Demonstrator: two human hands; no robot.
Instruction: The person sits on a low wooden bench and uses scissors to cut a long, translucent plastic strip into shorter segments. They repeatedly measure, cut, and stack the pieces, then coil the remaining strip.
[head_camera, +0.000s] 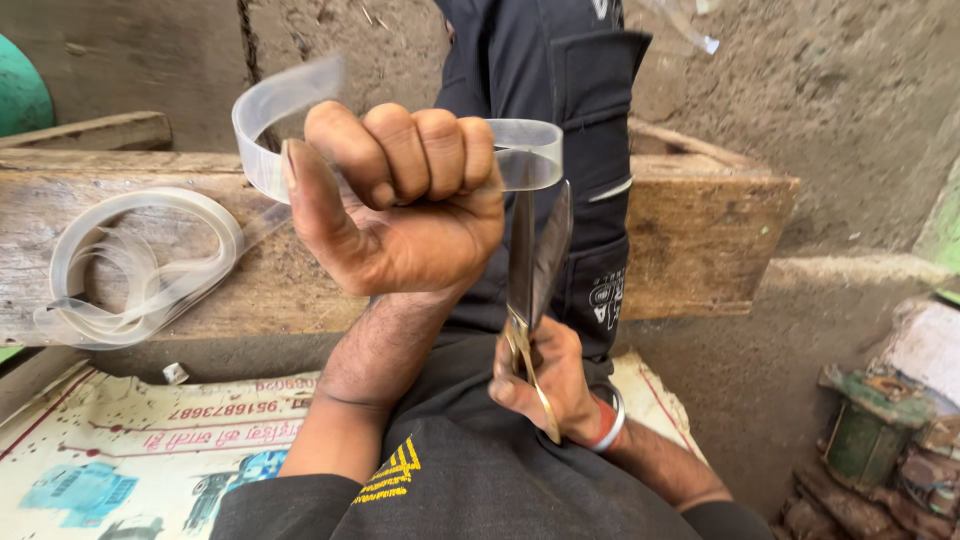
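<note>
Above the wooden plank (700, 240), our left hand (400, 200) clenches clear plastic strip (520, 155); our right hand (550, 375) grasps scissors (535, 260), blades open at it; the cut looks next.

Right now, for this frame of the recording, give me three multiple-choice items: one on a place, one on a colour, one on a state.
1. Where does the loose coil of clear strip lie?
A. on the wooden plank
B. on the dirt floor
C. on the person's lap

2. What colour are the handles of the scissors?
A. black
B. brass-gold
C. red

3. How do the scissor blades stand at the clear strip held by the left hand?
A. shut, away from the strip
B. lying on the plank
C. parted, tips at the strip

Answers:
1 A, the coil rests on the plank's top at the left.
2 B, the loops in the right hand are golden metal.
3 C, the two blades form a narrow V that reaches the strip's lower edge.
</note>
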